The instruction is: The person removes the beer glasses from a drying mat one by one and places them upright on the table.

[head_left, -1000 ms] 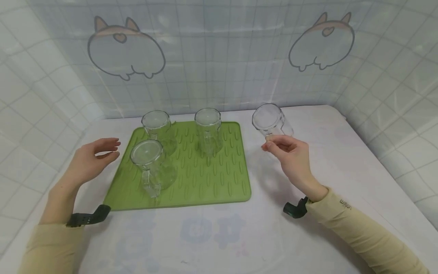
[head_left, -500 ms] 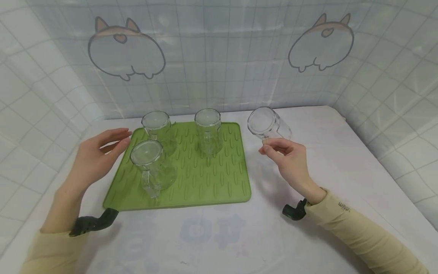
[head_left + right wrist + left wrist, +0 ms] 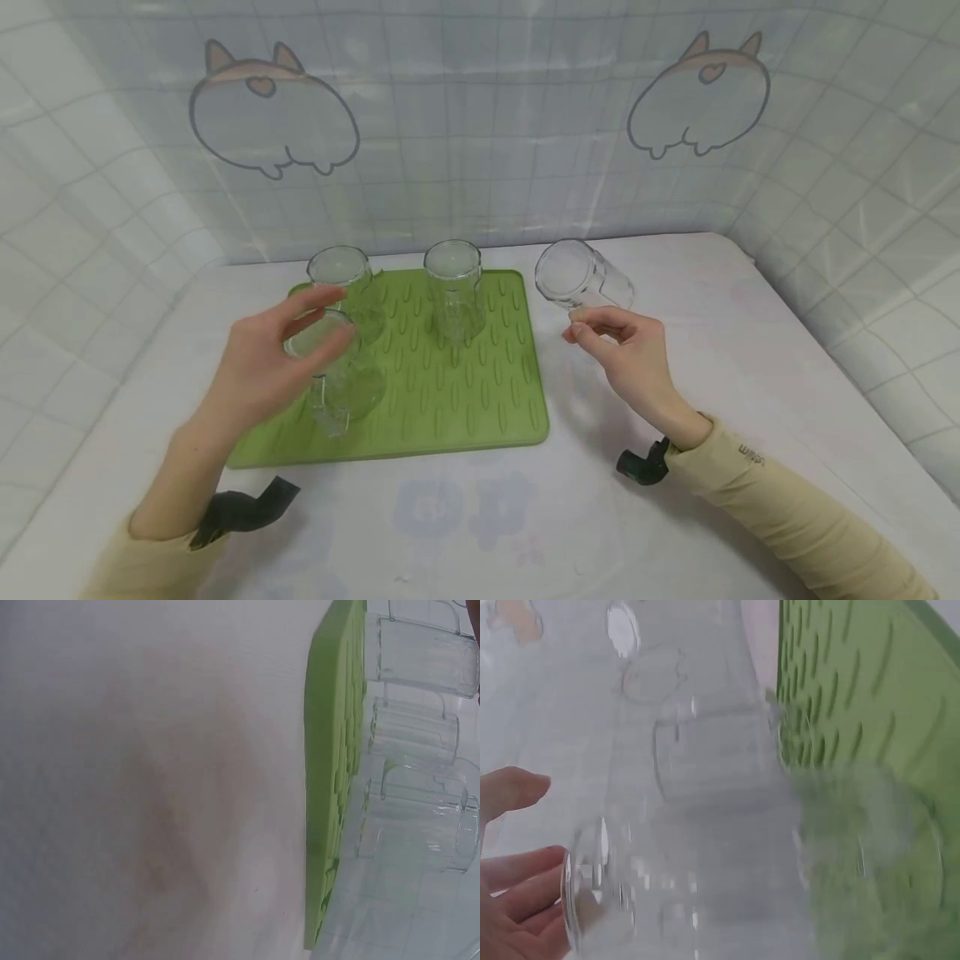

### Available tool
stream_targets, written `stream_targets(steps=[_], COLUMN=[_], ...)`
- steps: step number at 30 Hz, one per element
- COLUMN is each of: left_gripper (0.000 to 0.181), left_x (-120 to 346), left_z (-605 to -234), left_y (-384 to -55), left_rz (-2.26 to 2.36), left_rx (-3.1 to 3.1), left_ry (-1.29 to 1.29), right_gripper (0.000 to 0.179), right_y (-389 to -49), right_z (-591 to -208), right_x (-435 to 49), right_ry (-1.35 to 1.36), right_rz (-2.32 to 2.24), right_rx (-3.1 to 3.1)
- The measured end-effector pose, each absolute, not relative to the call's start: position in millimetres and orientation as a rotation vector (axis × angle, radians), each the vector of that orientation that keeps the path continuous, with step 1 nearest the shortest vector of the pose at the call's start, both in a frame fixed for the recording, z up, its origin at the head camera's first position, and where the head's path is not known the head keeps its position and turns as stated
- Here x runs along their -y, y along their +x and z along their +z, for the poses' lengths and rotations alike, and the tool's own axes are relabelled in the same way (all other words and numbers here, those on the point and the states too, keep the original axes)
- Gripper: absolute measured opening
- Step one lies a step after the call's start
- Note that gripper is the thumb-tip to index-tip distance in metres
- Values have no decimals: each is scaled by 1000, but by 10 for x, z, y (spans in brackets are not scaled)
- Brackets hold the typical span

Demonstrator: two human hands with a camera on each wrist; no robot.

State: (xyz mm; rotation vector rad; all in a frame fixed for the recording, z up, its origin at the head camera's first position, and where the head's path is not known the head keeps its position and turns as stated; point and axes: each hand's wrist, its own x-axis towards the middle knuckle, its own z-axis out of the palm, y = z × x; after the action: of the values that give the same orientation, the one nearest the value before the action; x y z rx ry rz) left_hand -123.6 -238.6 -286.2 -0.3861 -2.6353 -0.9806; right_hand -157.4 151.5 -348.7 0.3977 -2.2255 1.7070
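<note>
My left hand [image 3: 273, 354] reaches over the left side of the green mat [image 3: 450, 425], thumb and fingers spread apart. It overlaps the front-left clear glass mug [image 3: 352, 387]; in the left wrist view its fingertips are right beside the round end of a glass mug [image 3: 697, 877]. My right hand [image 3: 630, 350] pinches the handle of another glass mug [image 3: 588, 275], held tilted to the right of the mat with one round end turned left. That mug is out of the right wrist view.
Two more glass mugs stand on the mat, one at back left [image 3: 341, 271] and one at back centre [image 3: 453, 287]. A white cloth [image 3: 465, 517] covers the table. Behind rises a tile-patterned curtain [image 3: 480, 125] with cartoon animals.
My left hand has moved right, from beside the mat to over the front-left mug. My right hand has shifted slightly left and down, its mug tilting further.
</note>
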Motion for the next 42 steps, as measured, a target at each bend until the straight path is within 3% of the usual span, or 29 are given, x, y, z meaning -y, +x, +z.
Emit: stream_targets(steps=[18,42], left_gripper=[56,65], left_x=[1856,1131], left_z=[-2953,-2950], left_y=[-1324,-1493], left_rz=[-862,-1154], left_rx=[2637,2726], left_ry=[-557,-586], right_gripper=[8,7], right_y=[-1542,-1472], right_z=[-3491,-3456], right_x=[-1490,-1411], right_ry=[419,478], right_rz=[1672,1698], right_rx=[2247,2236])
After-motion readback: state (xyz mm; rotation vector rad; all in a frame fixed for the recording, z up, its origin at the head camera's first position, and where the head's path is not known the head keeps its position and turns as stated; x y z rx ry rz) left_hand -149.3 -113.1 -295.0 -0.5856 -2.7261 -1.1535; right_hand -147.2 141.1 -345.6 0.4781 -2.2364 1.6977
